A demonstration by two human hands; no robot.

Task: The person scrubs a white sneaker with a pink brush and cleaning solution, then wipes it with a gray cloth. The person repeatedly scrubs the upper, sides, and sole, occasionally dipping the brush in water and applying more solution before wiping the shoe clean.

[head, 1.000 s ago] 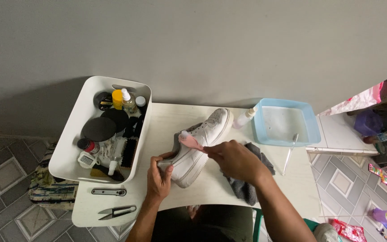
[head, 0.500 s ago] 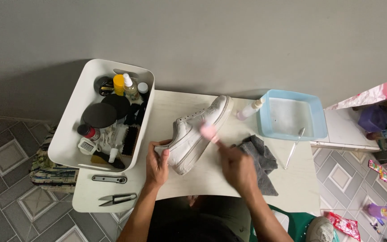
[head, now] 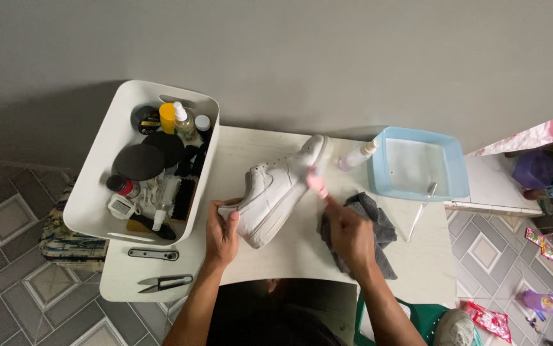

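The left hand (head: 222, 236) is gripping the heel end of a white sneaker (head: 277, 189), its fingers clamped around the back of the shoe, which is lying tilted on its side over the middle of the pale surface (head: 257, 269). The right hand (head: 348, 232) is holding a pink-headed brush (head: 318, 182), fingers closed on its handle, with the head touching the sneaker near the toe. A grey cloth (head: 379, 227) is lying just under that hand. A white bin (head: 100, 173) of bottles and brushes is sitting to the left, a light blue tub (head: 459, 173) to the right, and a small spray bottle (head: 356, 156) between tub and shoe.
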